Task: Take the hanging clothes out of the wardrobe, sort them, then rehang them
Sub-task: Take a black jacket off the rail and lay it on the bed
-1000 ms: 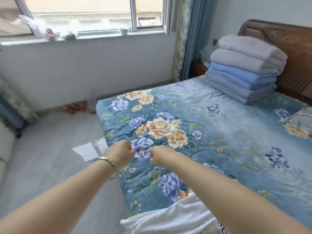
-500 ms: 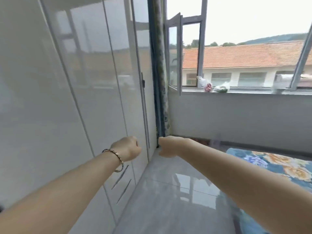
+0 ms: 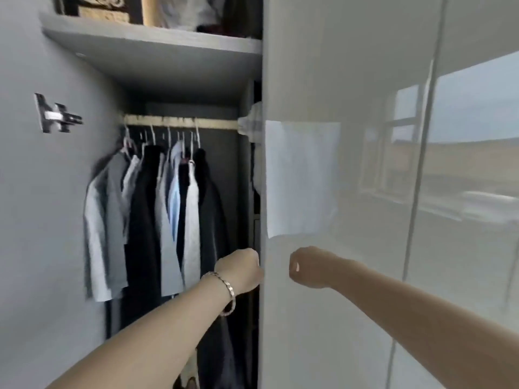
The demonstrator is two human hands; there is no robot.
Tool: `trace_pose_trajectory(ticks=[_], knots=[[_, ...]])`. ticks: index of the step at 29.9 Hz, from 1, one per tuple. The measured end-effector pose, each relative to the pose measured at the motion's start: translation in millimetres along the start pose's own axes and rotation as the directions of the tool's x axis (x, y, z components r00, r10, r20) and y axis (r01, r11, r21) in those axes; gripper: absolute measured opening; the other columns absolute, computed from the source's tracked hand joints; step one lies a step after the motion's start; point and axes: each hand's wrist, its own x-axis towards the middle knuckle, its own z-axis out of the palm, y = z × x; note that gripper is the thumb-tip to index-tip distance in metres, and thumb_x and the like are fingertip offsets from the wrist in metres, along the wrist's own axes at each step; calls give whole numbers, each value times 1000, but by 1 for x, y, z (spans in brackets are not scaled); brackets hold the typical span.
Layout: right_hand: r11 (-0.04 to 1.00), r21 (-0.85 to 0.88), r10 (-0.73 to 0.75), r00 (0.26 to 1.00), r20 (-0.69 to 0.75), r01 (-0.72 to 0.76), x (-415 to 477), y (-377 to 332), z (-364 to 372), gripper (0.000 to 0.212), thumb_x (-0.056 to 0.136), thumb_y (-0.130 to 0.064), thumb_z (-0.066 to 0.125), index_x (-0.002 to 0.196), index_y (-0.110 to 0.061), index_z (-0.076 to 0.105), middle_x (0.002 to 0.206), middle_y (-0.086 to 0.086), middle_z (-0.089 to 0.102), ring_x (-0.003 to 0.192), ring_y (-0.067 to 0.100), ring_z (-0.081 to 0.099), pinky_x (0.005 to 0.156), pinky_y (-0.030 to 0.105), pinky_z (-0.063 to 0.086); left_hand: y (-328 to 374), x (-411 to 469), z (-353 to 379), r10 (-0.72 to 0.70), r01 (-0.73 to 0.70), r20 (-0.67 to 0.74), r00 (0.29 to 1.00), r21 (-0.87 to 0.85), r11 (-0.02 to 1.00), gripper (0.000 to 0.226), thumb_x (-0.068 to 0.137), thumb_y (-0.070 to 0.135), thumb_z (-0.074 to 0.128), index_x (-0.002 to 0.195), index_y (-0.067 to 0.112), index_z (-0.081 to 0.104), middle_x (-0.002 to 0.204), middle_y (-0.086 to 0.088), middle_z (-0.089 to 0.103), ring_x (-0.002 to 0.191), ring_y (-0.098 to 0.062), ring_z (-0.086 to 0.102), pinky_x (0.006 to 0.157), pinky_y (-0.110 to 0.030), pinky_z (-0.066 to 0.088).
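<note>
The wardrobe's left section stands open. Several garments (image 3: 157, 220) in grey, black, white and light blue hang on hangers from a pale rail (image 3: 179, 124). My left hand (image 3: 238, 272), with a bracelet on its wrist, is a closed fist in front of the lower part of the clothes, right beside the edge of the closed door. My right hand (image 3: 309, 266) is also a fist, held in front of that glossy door. Neither hand holds anything or touches the clothes.
The closed glossy white door (image 3: 393, 276) fills the right half, with a sheet of paper (image 3: 302, 178) stuck on it. The open grey door (image 3: 42, 220) with a metal hinge (image 3: 57, 116) is on the left. A shelf (image 3: 157, 49) above the rail holds stored items.
The view has swung from the bed, past the window, to the open wardrobe. Both hands stay out in front as fists the whole time.
</note>
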Motion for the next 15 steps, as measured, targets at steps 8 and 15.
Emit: trace_pose_trajectory(ticks=[8,15], knots=[[900,373,-144,961,-234,226,113,-93,-27,25,94,-16,43,114,-6,55,110,9,59,89,25,58,77,31,51,-111,43,-54,-303,310,-183,935,10,951,31,89,18,43,59,14,37,58,2,39,54,-17,41,50,-23,29],[819,543,54,917,-395,186,228,-147,-99,37,92,-15,44,124,2,43,133,18,39,120,33,45,97,35,42,-178,98,-111,-324,338,-250,912,14,941,36,88,15,43,53,15,31,53,1,39,48,-15,34,48,-23,26]])
